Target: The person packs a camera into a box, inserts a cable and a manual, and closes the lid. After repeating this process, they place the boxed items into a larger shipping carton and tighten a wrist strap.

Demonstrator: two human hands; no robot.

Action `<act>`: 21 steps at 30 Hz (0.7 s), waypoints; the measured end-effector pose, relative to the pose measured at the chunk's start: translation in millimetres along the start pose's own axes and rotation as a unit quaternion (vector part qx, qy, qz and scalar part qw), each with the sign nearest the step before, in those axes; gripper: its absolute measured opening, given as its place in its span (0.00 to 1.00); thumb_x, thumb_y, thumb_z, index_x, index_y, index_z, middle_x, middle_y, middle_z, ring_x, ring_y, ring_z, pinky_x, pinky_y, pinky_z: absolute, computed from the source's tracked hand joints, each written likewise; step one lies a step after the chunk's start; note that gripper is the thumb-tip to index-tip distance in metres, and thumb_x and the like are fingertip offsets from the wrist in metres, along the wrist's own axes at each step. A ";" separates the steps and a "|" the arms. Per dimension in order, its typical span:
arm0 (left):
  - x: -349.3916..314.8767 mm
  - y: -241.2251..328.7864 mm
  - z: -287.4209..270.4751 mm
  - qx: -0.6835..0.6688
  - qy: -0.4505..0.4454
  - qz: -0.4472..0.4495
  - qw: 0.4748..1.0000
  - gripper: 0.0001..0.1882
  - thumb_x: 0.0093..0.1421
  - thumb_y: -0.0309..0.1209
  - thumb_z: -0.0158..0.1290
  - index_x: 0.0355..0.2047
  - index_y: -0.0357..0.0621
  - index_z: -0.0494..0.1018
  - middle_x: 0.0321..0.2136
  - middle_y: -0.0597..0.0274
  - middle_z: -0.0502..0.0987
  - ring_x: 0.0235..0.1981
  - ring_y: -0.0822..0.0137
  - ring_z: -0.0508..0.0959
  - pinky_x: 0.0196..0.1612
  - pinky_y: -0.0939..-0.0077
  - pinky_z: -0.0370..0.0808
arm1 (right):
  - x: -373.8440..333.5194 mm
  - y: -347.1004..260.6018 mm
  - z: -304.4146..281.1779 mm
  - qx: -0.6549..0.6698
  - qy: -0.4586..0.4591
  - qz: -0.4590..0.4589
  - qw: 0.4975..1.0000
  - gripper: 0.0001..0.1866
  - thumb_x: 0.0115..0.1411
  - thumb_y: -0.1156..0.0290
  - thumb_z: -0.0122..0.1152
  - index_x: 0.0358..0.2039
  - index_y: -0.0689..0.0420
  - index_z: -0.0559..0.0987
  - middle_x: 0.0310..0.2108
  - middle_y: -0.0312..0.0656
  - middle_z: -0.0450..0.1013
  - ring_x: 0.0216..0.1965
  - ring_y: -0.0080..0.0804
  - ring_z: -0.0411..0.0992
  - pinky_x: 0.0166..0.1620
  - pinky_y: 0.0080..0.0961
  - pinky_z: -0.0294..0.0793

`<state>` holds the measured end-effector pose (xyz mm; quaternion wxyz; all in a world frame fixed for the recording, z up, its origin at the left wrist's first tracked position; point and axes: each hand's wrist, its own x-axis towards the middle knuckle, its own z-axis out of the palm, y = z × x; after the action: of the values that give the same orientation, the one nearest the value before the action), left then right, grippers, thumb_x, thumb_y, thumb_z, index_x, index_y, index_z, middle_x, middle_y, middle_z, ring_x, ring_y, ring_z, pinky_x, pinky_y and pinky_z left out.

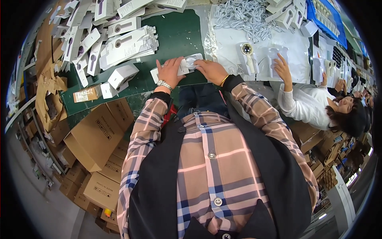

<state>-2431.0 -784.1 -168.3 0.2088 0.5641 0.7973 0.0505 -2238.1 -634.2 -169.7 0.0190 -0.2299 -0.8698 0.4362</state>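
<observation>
A small white printed carton lies at the green table's near edge. My left hand is closed over it, with the thumb side toward its right end. At that end sits a clear plastic piece with a round white shape, partly in or against the box opening; which, I cannot tell. My right hand pinches this clear piece from the right with its fingertips. Part of the carton is hidden under my left hand.
Flattened white cartons are piled at the far left, beside a formed white box. Coiled white cables heap at the far right. A white handheld device rests right of my hand. A co-worker's hand reaches over a clear tray.
</observation>
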 end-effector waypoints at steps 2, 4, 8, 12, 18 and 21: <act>-0.5 -2.3 1.8 0.005 0.002 -0.012 1.000 0.45 0.47 0.43 0.74 0.66 0.63 0.67 0.60 0.69 0.75 0.64 0.57 0.72 0.71 0.25 0.46 | -3.3 -0.8 -0.6 -0.044 0.001 -0.004 0.999 0.14 0.70 0.63 0.56 0.54 0.49 0.78 0.41 0.50 0.80 0.44 0.54 0.78 0.46 0.47 0.77; -0.9 -5.1 3.2 0.005 -0.001 -0.018 1.000 0.45 0.47 0.43 0.74 0.66 0.63 0.67 0.60 0.69 0.75 0.64 0.57 0.72 0.71 0.25 0.46 | -0.9 5.9 -6.8 -0.093 -0.003 0.018 0.996 0.13 0.69 0.65 0.57 0.51 0.50 0.79 0.40 0.50 0.78 0.45 0.54 0.77 0.47 0.46 0.77; 1.2 -6.7 6.6 -0.002 -0.007 -0.026 1.000 0.45 0.46 0.43 0.74 0.65 0.64 0.68 0.60 0.69 0.76 0.64 0.57 0.72 0.71 0.24 0.44 | -5.9 17.2 -19.4 -0.059 0.043 -0.034 0.997 0.10 0.67 0.67 0.60 0.47 0.53 0.80 0.38 0.50 0.77 0.42 0.54 0.77 0.46 0.44 0.77; 1.5 -8.7 8.7 -0.010 0.000 -0.024 1.000 0.45 0.46 0.43 0.75 0.65 0.64 0.68 0.59 0.70 0.76 0.64 0.59 0.72 0.71 0.24 0.43 | 7.8 9.8 -14.6 -0.035 0.074 -0.080 0.993 0.08 0.65 0.69 0.63 0.43 0.55 0.82 0.37 0.49 0.76 0.41 0.53 0.76 0.46 0.43 0.77; 3.5 -9.8 7.6 -0.018 -0.007 -0.020 1.000 0.45 0.45 0.43 0.75 0.64 0.64 0.69 0.59 0.69 0.77 0.63 0.58 0.73 0.71 0.25 0.44 | 29.5 6.5 -9.4 -0.039 0.115 -0.040 0.992 0.09 0.62 0.71 0.65 0.42 0.57 0.82 0.38 0.49 0.75 0.42 0.53 0.76 0.46 0.42 0.77; 2.6 -11.2 8.9 -0.021 -0.003 -0.019 1.000 0.45 0.45 0.43 0.75 0.64 0.63 0.69 0.58 0.69 0.77 0.63 0.58 0.74 0.71 0.25 0.44 | 34.8 6.4 -7.1 -0.034 0.084 -0.098 0.991 0.07 0.62 0.72 0.64 0.40 0.58 0.80 0.38 0.49 0.75 0.41 0.53 0.76 0.45 0.43 0.77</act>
<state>-2438.1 -787.1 -180.7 0.2238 0.5446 0.8059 0.0621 -2265.1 -611.1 -176.1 0.1270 -0.1802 -0.8978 0.3812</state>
